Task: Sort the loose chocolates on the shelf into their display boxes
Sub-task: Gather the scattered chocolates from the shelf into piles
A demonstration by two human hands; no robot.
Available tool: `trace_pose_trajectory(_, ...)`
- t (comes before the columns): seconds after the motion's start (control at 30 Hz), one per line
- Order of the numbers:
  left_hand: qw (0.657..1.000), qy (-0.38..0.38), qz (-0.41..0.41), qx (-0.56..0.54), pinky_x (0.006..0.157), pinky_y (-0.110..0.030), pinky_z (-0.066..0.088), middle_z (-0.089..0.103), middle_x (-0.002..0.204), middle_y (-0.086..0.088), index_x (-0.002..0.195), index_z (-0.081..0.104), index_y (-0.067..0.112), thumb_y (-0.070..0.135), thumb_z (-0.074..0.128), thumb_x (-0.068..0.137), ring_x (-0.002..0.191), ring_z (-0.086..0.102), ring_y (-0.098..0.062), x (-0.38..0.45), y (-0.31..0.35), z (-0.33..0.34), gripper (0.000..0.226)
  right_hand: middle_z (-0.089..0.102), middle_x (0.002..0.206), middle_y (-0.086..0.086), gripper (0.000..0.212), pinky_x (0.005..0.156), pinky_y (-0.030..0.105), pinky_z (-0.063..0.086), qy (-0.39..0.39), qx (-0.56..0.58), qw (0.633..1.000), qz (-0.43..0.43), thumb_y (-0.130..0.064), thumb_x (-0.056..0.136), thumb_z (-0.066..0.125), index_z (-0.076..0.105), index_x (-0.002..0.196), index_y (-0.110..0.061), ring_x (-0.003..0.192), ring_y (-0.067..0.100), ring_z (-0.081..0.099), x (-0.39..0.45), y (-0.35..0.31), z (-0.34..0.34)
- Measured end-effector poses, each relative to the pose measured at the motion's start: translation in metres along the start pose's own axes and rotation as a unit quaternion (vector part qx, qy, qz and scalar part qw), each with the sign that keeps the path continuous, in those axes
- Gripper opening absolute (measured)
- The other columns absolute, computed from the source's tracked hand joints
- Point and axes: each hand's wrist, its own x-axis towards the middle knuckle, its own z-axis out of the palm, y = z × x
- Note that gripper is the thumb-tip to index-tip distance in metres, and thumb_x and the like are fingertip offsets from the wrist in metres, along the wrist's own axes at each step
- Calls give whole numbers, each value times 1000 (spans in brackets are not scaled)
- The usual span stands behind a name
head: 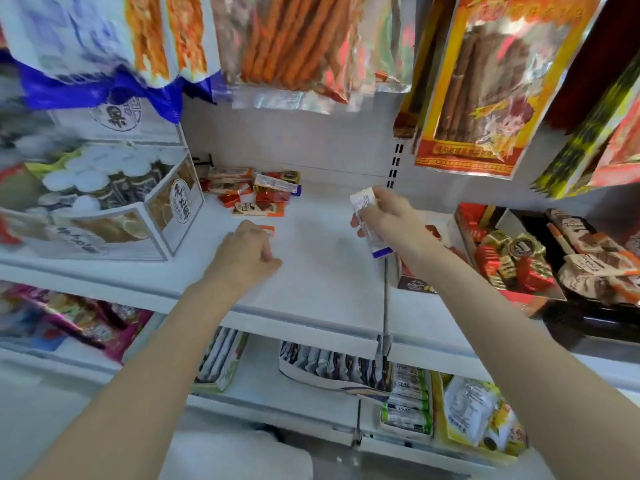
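A heap of several loose chocolates [254, 194] in orange, red and brown wrappers lies at the back of the white shelf [311, 278]. My left hand [246, 251] sits on the shelf in front of the heap, fingers curled round an orange-wrapped chocolate [268, 231] that peeks out past the knuckles. My right hand [388, 220] is raised over the shelf's right part and grips a stack of white-wrapped chocolate bars [367, 220] with a blue end. Display boxes [519, 258] holding red, gold and brown chocolates stand to the right.
A large white box of snacks [104, 209] stands at the shelf's left. Snack bags [478, 91] hang from above. A metal divider rod [385, 299] runs front to back beside the display boxes. Lower shelves hold more packets [339, 372].
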Motion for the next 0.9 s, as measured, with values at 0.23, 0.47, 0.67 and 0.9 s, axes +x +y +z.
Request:
trace_pose_trajectory(0.23,994,71,-55,-63,71,-31,36,47,98,-14,108,42,7,10,61,79,93,50,-33,12,-34,-13,34,46,87,-1,32,68,22,39,-78,-265,956,-98,-34,79,68,56,103,-18,81,19,53,69,5,80)
trace_pose_trajectory(0.47,981,132,-111,-92,84,-41,46,60,106,-19,112,38,4,27,53,88,97,56,-36,20,-40,-21,36,43,139,5,39,90,37,43,-127,-423,879,-182,-34,91,48,48,129,-21,119,30,48,96,11,113)
trace_pose_trajectory(0.67,981,147,-67,-108,89,-40,39,56,112,-20,116,40,2,18,54,87,105,52,-38,7,-22,-25,36,43,130,3,35,73,36,45,-75,-392,897,-191,-34,89,53,50,118,-16,100,29,56,33,27,76)
trace_pose_trajectory(0.9,972,130,-52,-191,74,-29,35,55,112,-15,113,43,6,16,56,84,97,51,-29,-9,25,-17,34,60,86,13,41,59,32,41,-18,-402,911,-94,-26,82,58,38,111,-4,75,33,59,-30,14,22)
